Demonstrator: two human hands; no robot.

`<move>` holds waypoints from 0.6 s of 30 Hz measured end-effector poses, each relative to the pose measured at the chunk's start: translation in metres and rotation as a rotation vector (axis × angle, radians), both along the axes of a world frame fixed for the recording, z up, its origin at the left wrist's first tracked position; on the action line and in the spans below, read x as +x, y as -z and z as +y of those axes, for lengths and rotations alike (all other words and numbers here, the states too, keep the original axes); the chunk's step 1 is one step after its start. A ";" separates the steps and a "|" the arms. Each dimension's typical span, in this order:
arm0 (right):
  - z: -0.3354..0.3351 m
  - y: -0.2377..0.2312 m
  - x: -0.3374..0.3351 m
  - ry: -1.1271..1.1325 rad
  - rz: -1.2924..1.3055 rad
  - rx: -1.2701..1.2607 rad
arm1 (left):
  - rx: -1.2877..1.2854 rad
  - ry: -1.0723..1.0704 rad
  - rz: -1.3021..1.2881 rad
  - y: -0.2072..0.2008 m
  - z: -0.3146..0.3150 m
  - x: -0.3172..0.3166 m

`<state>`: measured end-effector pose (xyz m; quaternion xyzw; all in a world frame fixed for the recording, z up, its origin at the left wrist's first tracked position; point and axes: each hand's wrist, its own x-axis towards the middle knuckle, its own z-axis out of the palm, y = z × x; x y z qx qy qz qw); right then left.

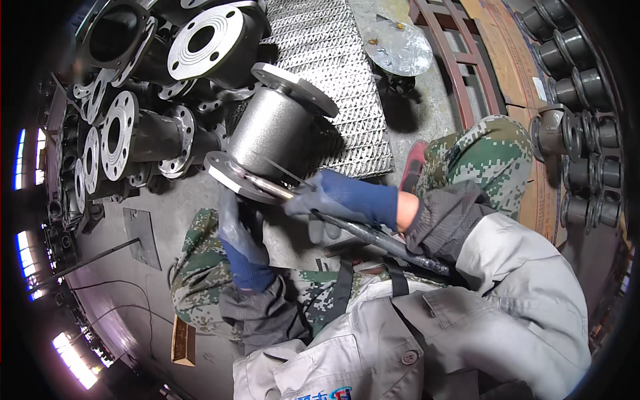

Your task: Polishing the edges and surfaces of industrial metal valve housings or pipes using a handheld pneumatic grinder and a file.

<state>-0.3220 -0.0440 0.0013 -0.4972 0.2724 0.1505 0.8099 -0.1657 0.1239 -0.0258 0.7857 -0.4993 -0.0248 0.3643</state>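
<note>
A short grey metal flanged pipe (270, 127) lies tilted in front of me, one end on a textured metal plate. Its near flange (247, 180) faces my hands. In a blue and grey glove, my left hand (241, 230) grips that flange at its lower rim; its fingertips are partly hidden. My right hand (340, 199), gloved alike, is closed around a long dark rod-shaped tool (380, 239) with a brass-coloured front section. The tool's front end reaches the near flange, while its rear end runs back beside my right forearm. Its exact kind is unclear.
Several flanged pipes (153, 137) are piled at the left. The textured metal plate (327, 40) extends away from me. A round-topped stool (399, 50) and a red-brown metal frame (460, 60) stand farther right. Dark fittings (573, 87) line the right side.
</note>
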 end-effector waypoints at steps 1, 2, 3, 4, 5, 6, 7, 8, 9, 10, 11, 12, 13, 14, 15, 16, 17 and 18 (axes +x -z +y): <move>0.003 0.003 -0.007 -0.011 0.024 -0.084 | -0.018 -0.105 0.310 -0.006 0.004 -0.013; 0.005 0.004 -0.010 -0.022 0.049 -0.169 | -0.036 -0.208 0.620 -0.013 0.002 -0.027; 0.005 -0.004 -0.013 -0.002 0.053 -0.169 | -0.212 -0.627 1.355 -0.034 -0.016 -0.039; 0.006 -0.006 -0.010 0.000 0.048 -0.173 | -0.230 -0.537 1.407 -0.029 -0.013 -0.049; 0.007 -0.008 -0.003 0.045 -0.017 -0.072 | -0.229 -0.511 1.394 -0.026 -0.013 -0.063; 0.008 -0.010 0.005 0.088 -0.084 0.029 | -0.230 -0.485 1.380 -0.024 -0.011 -0.071; 0.009 -0.012 0.009 0.067 -0.022 0.008 | -0.092 -0.299 1.204 -0.022 -0.007 -0.072; 0.013 -0.010 0.008 0.068 -0.063 -0.003 | -0.210 -0.417 1.375 -0.021 -0.006 -0.082; 0.021 -0.007 0.005 0.171 -0.102 -0.025 | -0.219 -0.382 1.440 -0.021 -0.004 -0.085; 0.030 -0.003 0.000 0.274 -0.141 -0.047 | -0.227 -0.345 1.504 -0.022 0.000 -0.089; 0.036 -0.002 0.001 0.292 -0.071 -0.033 | -0.251 -0.284 1.580 -0.030 0.001 -0.093; 0.034 -0.002 0.000 0.291 -0.084 -0.042 | -0.262 -0.274 1.570 -0.027 0.001 -0.091; 0.030 -0.018 0.002 0.222 -0.060 0.021 | -0.287 -0.250 1.581 -0.016 0.004 -0.088; 0.028 -0.024 0.002 0.161 -0.035 0.091 | -0.299 -0.225 1.592 -0.004 0.007 -0.088; 0.029 -0.010 0.014 0.172 -0.042 0.029 | -0.408 -0.265 1.685 -0.003 0.001 -0.092; 0.027 -0.005 0.020 0.119 -0.289 -0.149 | -0.392 -0.445 1.669 -0.024 -0.014 -0.101; 0.028 -0.001 0.015 0.147 -0.154 -0.085 | -0.373 -0.353 1.672 -0.020 -0.010 -0.098; 0.028 -0.016 0.011 0.164 -0.022 -0.018 | -0.360 -0.269 1.669 -0.009 -0.004 -0.090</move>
